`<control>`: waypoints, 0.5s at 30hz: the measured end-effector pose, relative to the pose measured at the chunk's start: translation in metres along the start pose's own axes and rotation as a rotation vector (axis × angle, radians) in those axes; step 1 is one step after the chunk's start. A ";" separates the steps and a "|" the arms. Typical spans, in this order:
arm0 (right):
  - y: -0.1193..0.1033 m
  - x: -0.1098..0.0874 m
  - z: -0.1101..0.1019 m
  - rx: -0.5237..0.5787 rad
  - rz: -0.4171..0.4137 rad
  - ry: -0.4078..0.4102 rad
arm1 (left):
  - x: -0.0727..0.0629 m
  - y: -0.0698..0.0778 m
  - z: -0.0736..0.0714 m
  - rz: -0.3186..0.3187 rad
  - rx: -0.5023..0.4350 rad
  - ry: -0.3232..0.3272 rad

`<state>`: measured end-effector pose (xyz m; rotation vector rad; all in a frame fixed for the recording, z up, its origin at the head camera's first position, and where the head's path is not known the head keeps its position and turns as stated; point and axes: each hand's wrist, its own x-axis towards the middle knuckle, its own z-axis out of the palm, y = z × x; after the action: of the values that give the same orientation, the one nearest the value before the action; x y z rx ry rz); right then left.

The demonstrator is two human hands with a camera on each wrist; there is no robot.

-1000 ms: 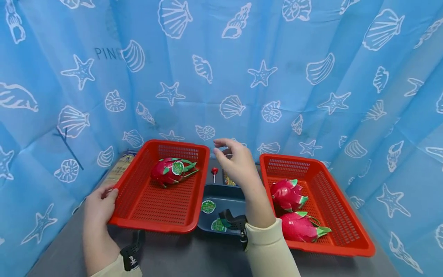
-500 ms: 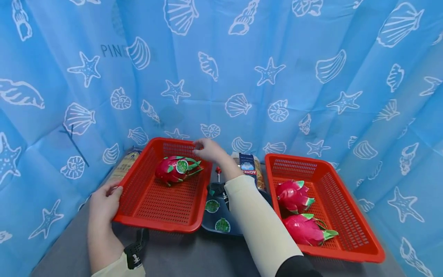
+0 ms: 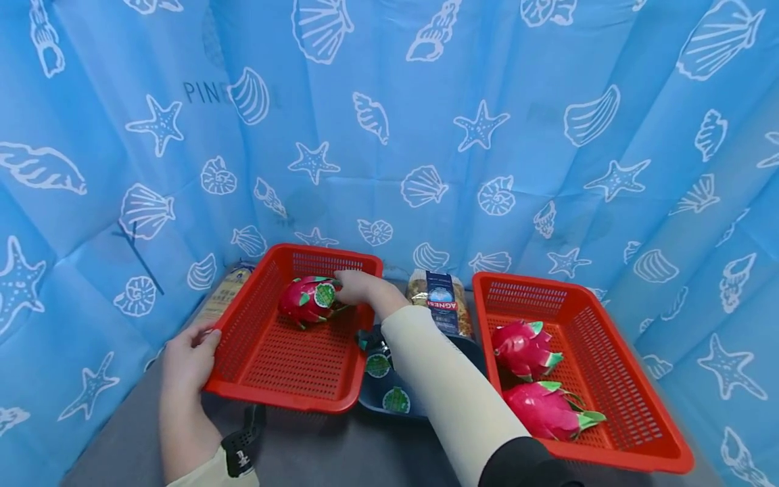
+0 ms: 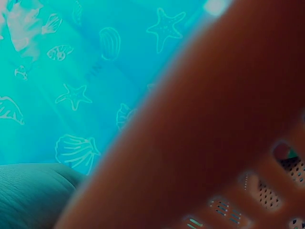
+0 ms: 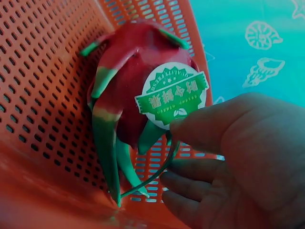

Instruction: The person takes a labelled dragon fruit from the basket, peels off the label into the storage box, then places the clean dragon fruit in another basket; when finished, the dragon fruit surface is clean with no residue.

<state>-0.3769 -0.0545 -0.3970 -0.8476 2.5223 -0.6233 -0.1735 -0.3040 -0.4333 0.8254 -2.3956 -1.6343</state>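
Observation:
My left hand [image 3: 190,358] grips the left rim of a red perforated plastic basket [image 3: 292,368], thumb over the edge. In it lies a pink dragon fruit [image 3: 297,304] with green-tipped scales. A round green-and-white sticker [image 5: 174,90] is on the fruit's side. Reaching into the basket, my right hand [image 5: 252,157] has its thumb tip right at the sticker's lower edge. Its other fingers are loosely bent beside the green leaf tips, with a gap below the thumb. The left wrist view is mostly filled by the blurred basket wall [image 4: 190,129].
On the right, a second red basket [image 3: 633,412] holds two dragon fruits [image 3: 526,348]. Between the baskets, partly under my right arm, is a dark tray [image 3: 470,346] with two green stickers [image 3: 396,399]. An AGNESI pasta bag [image 3: 441,301] lies behind it. A blue shell-print curtain [image 3: 389,135] surrounds the table.
My right hand has moved left from above the gap between the baskets and down to the dragon fruit's sticker. My left hand keeps its grip on the rim. The head view has shifted slightly.

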 end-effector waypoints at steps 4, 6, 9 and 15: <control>-0.003 0.003 0.001 -0.048 0.013 0.020 | 0.002 0.000 -0.002 -0.002 0.001 -0.003; -0.005 0.003 0.001 -0.086 0.013 0.030 | 0.002 0.000 -0.002 -0.009 0.000 -0.005; -0.004 0.004 0.004 -0.132 0.026 0.059 | 0.003 0.000 0.000 -0.001 0.001 0.009; -0.004 0.006 0.008 -0.159 0.065 0.110 | 0.002 0.002 0.002 -0.002 -0.010 0.031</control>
<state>-0.3755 -0.0633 -0.4022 -0.8009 2.7167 -0.4643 -0.1765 -0.3026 -0.4330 0.8447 -2.3649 -1.6209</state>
